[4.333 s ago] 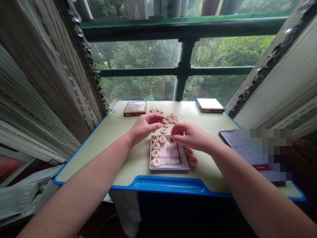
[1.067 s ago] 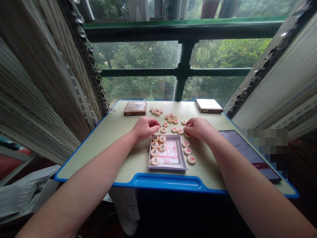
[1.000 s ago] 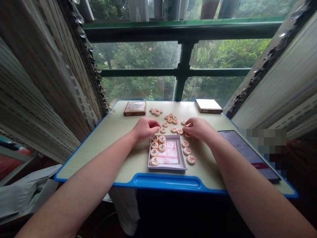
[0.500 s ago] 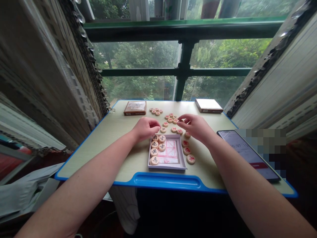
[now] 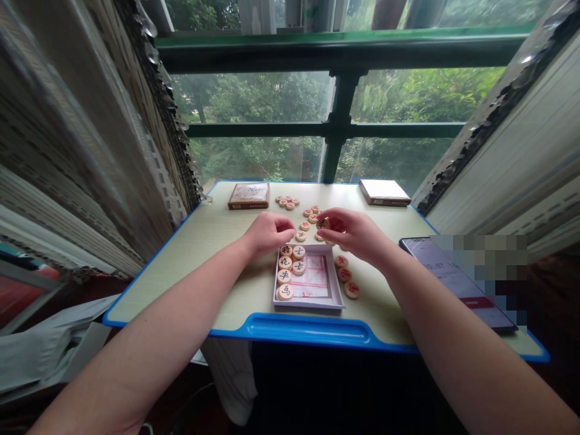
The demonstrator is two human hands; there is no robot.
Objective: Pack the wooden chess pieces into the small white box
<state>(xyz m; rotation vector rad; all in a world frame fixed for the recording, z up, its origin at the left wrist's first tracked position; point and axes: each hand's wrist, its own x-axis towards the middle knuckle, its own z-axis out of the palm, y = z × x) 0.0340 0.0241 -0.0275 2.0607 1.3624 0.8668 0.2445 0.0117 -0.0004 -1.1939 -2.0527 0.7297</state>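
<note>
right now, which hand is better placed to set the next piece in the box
Probably the right hand: it holds a black-marked piece just beyond the box, whose right part has room. The left hand is by the far left corner, with no piece visible in its grasp.

- The round pieces (image 5: 285,292) looked like smooth, pale wood.
- The tray (image 5: 310,306) looked like smooth card or plastic.
- The tabletop (image 5: 212,254) was smooth with a soft sheen; its blue edging (image 5: 308,343) was glossy plastic.
- The phone screen (image 5: 446,269) was glassy.
- The railing (image 5: 272,54) looked like glossy painted metal.
- The curtains (image 5: 54,96) were cloth.
</note>
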